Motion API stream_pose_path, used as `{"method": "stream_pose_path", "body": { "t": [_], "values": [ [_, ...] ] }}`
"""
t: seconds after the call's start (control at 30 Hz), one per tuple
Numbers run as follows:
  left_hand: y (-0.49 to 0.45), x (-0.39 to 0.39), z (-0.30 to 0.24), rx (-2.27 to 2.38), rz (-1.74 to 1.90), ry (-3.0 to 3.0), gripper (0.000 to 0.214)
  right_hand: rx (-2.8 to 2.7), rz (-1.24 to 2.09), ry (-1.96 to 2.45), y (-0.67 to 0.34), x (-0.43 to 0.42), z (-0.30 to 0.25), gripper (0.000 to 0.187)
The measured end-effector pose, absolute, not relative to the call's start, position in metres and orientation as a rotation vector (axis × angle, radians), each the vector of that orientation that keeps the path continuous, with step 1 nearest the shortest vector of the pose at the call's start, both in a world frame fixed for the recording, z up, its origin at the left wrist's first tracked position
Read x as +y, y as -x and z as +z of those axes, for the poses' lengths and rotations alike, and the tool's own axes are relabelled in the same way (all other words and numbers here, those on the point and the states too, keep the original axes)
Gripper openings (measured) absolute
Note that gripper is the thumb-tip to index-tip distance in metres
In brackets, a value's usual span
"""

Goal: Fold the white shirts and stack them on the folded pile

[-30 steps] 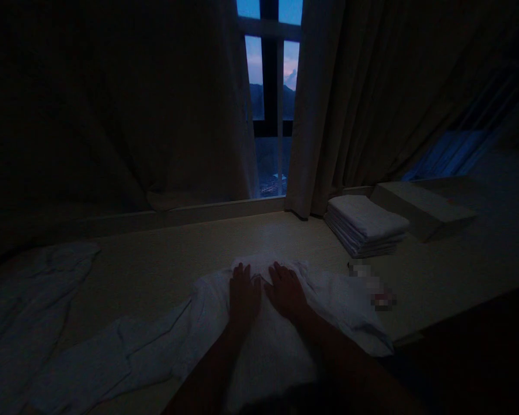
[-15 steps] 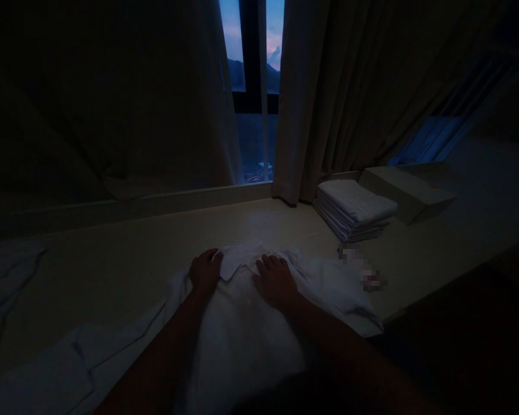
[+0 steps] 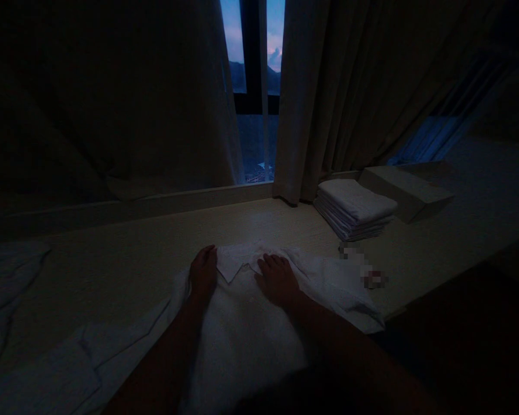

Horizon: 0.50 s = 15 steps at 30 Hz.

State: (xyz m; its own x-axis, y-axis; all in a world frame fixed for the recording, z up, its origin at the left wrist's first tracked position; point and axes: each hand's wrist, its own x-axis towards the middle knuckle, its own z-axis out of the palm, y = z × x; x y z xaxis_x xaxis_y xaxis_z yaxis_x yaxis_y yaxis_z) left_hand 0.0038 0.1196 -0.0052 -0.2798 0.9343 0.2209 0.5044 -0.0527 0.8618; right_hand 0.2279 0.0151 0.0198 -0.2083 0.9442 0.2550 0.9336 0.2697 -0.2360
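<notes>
A white collared shirt lies spread on the pale table in front of me in a very dim room. My left hand rests flat on the shirt's left shoulder, just left of the collar. On the right side of the collar lies my right hand, fingers stretched out and pressing the cloth. Neither hand holds anything. One sleeve trails off toward the lower left.
A stack of folded white cloths sits at the back right, beside a flat box. More loose cloth lies at the far left. Curtains hang behind the table, with a window gap between them.
My hands have spread apart from the middle of the shirt to either side of the collar, which now shows between them. The view has shifted slightly.
</notes>
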Motion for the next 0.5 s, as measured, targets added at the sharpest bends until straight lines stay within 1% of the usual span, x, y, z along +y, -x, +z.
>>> {"method": "stream_pose_path", "body": {
  "t": [0.07,0.2,0.27,0.33,0.5],
  "values": [
    [-0.0046,0.1208,-0.0073,1.769,1.235,-1.528,0.041,-2.199,0.042,1.711,-0.2278,0.0151,0.0191,0.044],
    [-0.0053,0.1237,-0.0062,1.77,1.146,-1.542,0.05,-2.182,0.037,1.71,-0.2273,0.0145,0.0193,0.043],
    [-0.0045,0.1237,-0.0034,1.773,1.123,-1.556,0.05,-2.175,0.037,1.711,-0.2272,0.0142,0.0198,0.043],
    [-0.0032,0.1227,-0.0014,1.78,1.114,-1.564,0.044,-2.173,0.034,1.715,-0.2273,0.014,0.0207,0.043],
    [-0.0009,0.1211,-0.0039,1.918,1.176,-1.551,0.019,-2.194,0.028,1.705,-0.2273,0.0138,0.0238,0.041]
  ]
}}
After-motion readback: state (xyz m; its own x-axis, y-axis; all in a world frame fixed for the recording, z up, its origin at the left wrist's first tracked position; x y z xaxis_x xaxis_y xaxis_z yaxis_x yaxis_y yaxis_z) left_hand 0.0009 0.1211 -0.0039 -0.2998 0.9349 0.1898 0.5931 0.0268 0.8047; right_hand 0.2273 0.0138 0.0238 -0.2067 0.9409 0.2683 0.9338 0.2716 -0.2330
